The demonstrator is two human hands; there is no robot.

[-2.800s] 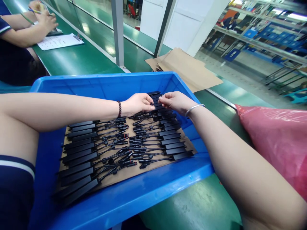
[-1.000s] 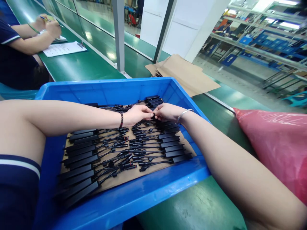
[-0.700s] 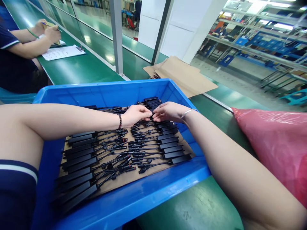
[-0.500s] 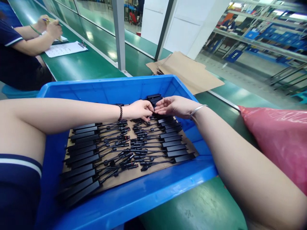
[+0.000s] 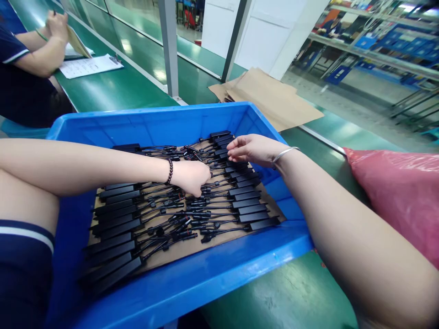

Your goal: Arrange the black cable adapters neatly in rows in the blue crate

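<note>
In the head view, a blue bin (image 5: 151, 108) holds two rows of slim black boxes with short cables, laid on brown paper (image 5: 219, 238). Cable ends from the left row (image 5: 120, 224) and the right row (image 5: 249, 202) meet in the middle. My left hand (image 5: 192, 176) is closed low over the right row's cables; its fingertips are hidden, so what they grip cannot be made out. Over the far boxes of the right row hovers my right hand (image 5: 252, 148), fingers slightly bent and apart, with nothing seen in it.
Brown paper sheets (image 5: 274, 98) lie behind the bin on the green bench. A pink plastic bag (image 5: 394, 192) bulges at the right. Metal posts (image 5: 168, 50) rise behind. At the upper left a co-worker's hands (image 5: 56, 27) hold papers beside a clipboard (image 5: 91, 66).
My left hand has moved down and left, away from my right hand, and closed over the cables. My right hand has barely shifted. The co-worker's hands have moved left.
</note>
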